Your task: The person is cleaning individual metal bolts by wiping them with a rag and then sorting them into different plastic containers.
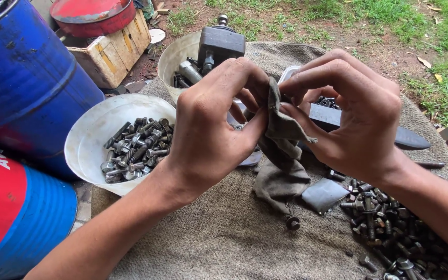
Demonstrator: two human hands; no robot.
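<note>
My left hand (211, 122) and my right hand (356, 111) meet in the middle of the view, both pinching a dirty grey rag (281, 155) that hangs down between them. The fingers press into the rag's top; whatever is wrapped inside is hidden. Below the hands a brown sackcloth mat (224, 233) covers the ground. A single loose bolt (292, 223) lies on it just under the rag's lower end. A pile of dark bolts (390, 233) spreads at the lower right, beneath my right wrist.
A white bowl (86, 137) with several grey bolts sits left of my left hand. A second white bowl (175, 57) behind holds larger metal parts. Blue drums (22, 78) stand at left, a wooden box (112, 52) behind. A dark flat bar (405, 137) lies right. Grass beyond.
</note>
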